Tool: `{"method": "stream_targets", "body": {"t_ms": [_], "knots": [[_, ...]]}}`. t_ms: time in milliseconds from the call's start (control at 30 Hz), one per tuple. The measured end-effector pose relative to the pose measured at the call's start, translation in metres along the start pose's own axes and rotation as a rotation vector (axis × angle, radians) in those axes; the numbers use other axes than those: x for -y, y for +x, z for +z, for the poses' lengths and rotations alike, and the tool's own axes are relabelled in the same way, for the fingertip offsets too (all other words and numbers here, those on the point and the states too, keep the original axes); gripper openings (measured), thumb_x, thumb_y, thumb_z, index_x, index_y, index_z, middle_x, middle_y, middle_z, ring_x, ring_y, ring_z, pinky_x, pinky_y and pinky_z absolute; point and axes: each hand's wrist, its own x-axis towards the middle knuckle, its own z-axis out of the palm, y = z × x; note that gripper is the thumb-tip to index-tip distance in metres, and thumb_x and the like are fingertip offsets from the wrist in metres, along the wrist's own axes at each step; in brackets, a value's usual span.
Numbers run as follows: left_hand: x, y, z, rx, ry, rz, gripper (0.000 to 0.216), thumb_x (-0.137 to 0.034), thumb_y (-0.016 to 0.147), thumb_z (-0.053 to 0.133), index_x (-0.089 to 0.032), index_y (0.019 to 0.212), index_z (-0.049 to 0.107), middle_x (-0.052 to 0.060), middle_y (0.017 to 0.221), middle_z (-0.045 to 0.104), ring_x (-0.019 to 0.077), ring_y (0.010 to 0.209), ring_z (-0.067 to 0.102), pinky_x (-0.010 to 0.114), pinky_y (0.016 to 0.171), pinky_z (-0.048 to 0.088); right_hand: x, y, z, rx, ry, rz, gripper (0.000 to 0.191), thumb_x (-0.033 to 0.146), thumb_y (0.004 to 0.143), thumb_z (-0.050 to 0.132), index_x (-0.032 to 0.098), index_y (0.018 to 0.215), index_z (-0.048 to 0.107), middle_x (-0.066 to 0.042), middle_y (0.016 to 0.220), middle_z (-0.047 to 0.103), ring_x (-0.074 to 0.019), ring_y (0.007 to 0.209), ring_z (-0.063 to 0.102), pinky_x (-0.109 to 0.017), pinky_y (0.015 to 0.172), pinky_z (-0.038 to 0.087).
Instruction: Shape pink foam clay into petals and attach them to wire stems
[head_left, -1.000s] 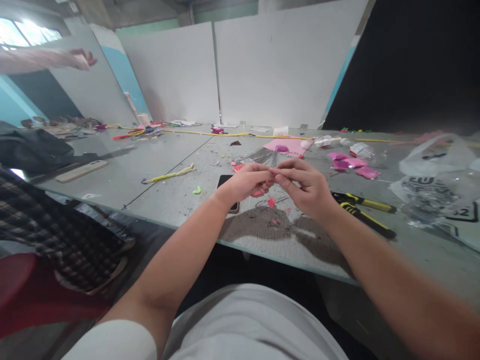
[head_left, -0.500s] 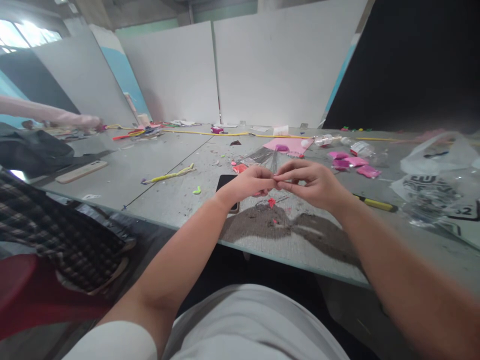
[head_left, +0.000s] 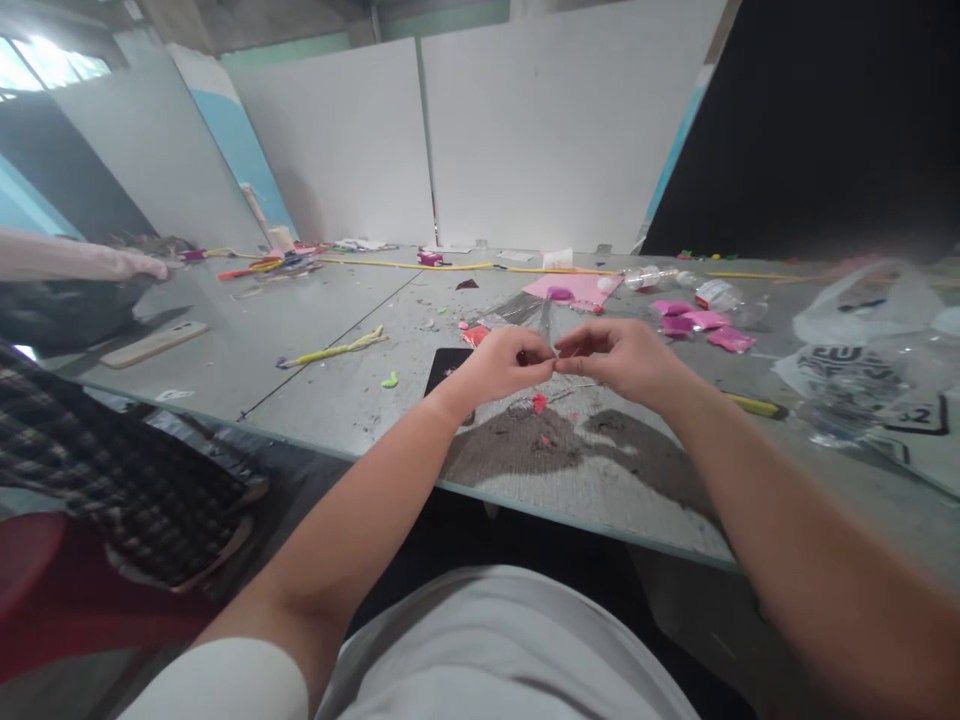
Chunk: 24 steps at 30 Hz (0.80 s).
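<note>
The bare left hand [head_left: 506,362] and the bare right hand [head_left: 626,360] are being held fingertip to fingertip above a grey, littered desk [head_left: 360,400]. The fingers of both are being curled into pinches; whether anything is being gripped cannot be told. A flat, black, rectangular phone [head_left: 444,362] is being partly hidden by the left hand, beneath and beside it; its long axis appears to be running away from the person's body. Below the meeting fingertips, a small, crumpled, bright red-pink scrap [head_left: 539,403] is being displayed on the desk, its long axis being too small to make out. A yellow-green, twisted, slender strand [head_left: 334,350] is being seen well left of the left hand, lying mainly crosswise, its purple-tipped end pointing left. Glossy pink packets [head_left: 705,320] are being shown beyond and right of the right hand.
</note>
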Motion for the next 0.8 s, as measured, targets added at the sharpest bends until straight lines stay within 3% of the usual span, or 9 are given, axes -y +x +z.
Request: {"method": "stream_targets", "body": {"t_ms": [100,233,367,533,667,800], "knots": [[-0.002,0.0,0.0,-0.102,-0.013,-0.037,0.026,-0.031,0.09,0.062,-0.017,0.068,0.061,-0.002,0.067,0.05,0.0099,0.063,0.046,0.026,0.06,0.033,-0.004,0.001,0.003,-0.027,0.096,0.07,0.048,0.06,0.073,0.088,0.019,0.096,0.08,-0.005,0.073,0.075,-0.0171,0.061,0.061,-0.03,0.051,0.045],[-0.003,0.002,0.0,-0.179,-0.089,-0.123,0.034,-0.042,0.093,0.062,-0.017,0.07,0.06,-0.003,0.064,0.048,0.0091,0.059,0.04,0.025,0.056,0.031,-0.009,0.003,0.005,-0.06,0.292,0.041,0.046,0.055,0.07,0.092,0.02,0.097,0.08,-0.002,0.069,0.072,-0.0149,0.059,0.059,-0.029,0.052,0.046],[-0.006,0.001,-0.002,-0.176,-0.183,-0.1,0.031,-0.041,0.091,0.063,-0.017,0.072,0.059,-0.002,0.067,0.05,0.0092,0.063,0.042,0.024,0.059,0.033,-0.005,0.003,0.01,0.008,0.539,-0.019,0.048,0.059,0.064,0.094,0.021,0.089,0.08,0.0,0.065,0.068,-0.013,0.055,0.055,-0.029,0.051,0.044],[-0.011,-0.001,-0.006,-0.129,-0.288,-0.102,0.029,-0.041,0.092,0.063,-0.017,0.077,0.062,-0.003,0.067,0.049,0.0092,0.061,0.042,0.024,0.058,0.033,0.005,-0.002,0.016,0.01,0.69,-0.08,0.051,0.065,0.058,0.095,0.022,0.079,0.077,0.001,0.063,0.065,-0.0132,0.056,0.053,-0.03,0.053,0.042],[-0.014,-0.006,-0.008,-0.105,-0.101,-0.027,0.025,-0.036,0.093,0.063,-0.017,0.077,0.065,-0.001,0.07,0.054,0.011,0.065,0.048,0.026,0.062,0.038,0.012,-0.007,0.012,0.046,0.792,-0.122,0.05,0.066,0.061,0.093,0.023,0.08,0.076,0.001,0.061,0.063,-0.0142,0.058,0.053,-0.029,0.055,0.04],[-0.018,-0.034,-0.004,0.066,0.238,0.105,0.013,-0.027,0.091,0.066,-0.018,0.093,0.075,0.004,0.087,0.063,0.0167,0.082,0.06,0.029,0.076,0.047,0.022,-0.019,0.009,0.07,0.86,-0.172,0.048,0.067,0.065,0.091,0.025,0.079,0.073,0.003,0.061,0.058,-0.0151,0.06,0.052,-0.03,0.057,0.041]]}}
